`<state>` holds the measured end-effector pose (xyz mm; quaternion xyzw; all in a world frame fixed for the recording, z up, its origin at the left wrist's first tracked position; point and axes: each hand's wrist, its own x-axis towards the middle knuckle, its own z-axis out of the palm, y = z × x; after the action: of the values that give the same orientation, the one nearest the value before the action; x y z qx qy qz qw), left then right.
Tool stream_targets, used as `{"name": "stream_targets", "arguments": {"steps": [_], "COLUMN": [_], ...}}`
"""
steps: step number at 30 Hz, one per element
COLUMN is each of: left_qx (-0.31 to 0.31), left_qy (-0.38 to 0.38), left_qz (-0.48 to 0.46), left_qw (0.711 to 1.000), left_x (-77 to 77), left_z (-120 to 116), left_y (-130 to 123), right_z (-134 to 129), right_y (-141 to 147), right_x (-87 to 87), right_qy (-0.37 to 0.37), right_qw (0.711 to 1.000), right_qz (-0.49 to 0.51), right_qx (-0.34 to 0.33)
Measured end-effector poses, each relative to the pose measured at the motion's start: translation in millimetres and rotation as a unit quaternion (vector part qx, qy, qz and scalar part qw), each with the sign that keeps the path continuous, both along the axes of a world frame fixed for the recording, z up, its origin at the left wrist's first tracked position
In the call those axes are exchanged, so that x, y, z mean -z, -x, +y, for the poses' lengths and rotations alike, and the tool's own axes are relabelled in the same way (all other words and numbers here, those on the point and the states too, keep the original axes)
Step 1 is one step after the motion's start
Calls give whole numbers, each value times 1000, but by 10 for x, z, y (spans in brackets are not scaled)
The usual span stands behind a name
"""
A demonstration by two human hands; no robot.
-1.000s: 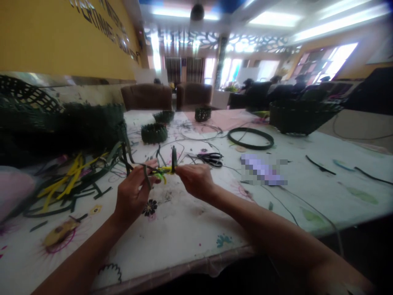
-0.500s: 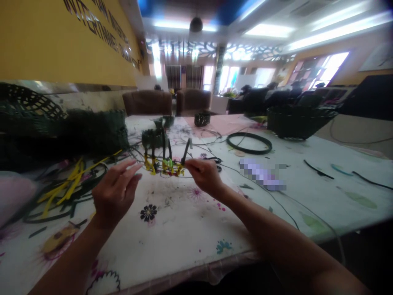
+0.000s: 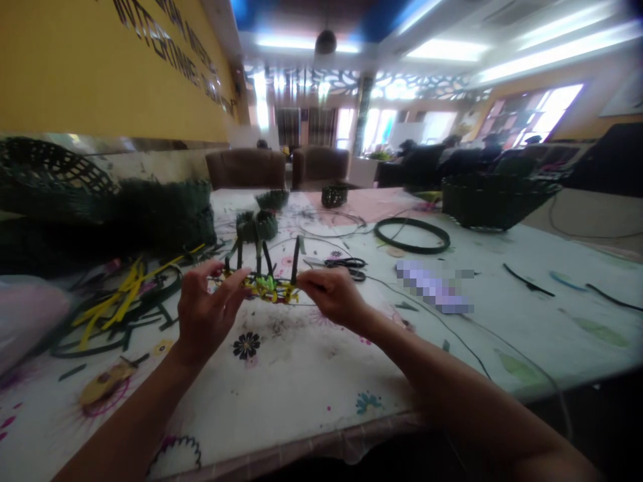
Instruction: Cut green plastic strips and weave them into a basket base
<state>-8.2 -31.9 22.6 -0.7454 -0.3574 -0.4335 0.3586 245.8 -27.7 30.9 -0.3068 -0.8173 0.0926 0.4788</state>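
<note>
A small, partly woven basket (image 3: 268,286) with yellow and bright green strips round its base and dark green strips standing up is held above the white patterned tablecloth (image 3: 291,375). My left hand (image 3: 213,304) has its fingers curled round the basket's left side. At the right end, my right hand (image 3: 329,291) pinches the basket by its edge, near an upright dark strip. Just beyond my right hand lie scissors (image 3: 346,263) with black handles. Some of the basket's left side is hidden behind my left fingers.
Loose yellow strips (image 3: 123,294) lie at left beside dark green ones. Dark woven baskets (image 3: 165,214) stand at the back left, and a large one (image 3: 495,201) at the back right. A dark green ring (image 3: 412,235) and a pixelated purple item (image 3: 435,288) lie at right.
My left hand has moved right and taken hold of the basket's left side. My right hand keeps its pinch on the right end, and the basket is slightly lower.
</note>
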Motion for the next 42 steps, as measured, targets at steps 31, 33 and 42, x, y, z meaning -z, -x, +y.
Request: {"name": "stream_targets", "arguments": {"steps": [31, 33, 42], "left_qx": [104, 84, 94], "left_qy": [59, 69, 254], "left_qz": [35, 21, -69], "left_qw": [992, 994, 960], "left_x": [178, 235, 165], "left_z": [-147, -119, -119], "left_y": [-319, -376, -339], "right_z": [74, 24, 23], "right_y": [191, 236, 240], "right_x": [313, 317, 329], "right_qy": [-110, -122, -124], "right_qw": [973, 967, 955], "right_qz": [-165, -199, -259], "right_qx": [114, 102, 67]}}
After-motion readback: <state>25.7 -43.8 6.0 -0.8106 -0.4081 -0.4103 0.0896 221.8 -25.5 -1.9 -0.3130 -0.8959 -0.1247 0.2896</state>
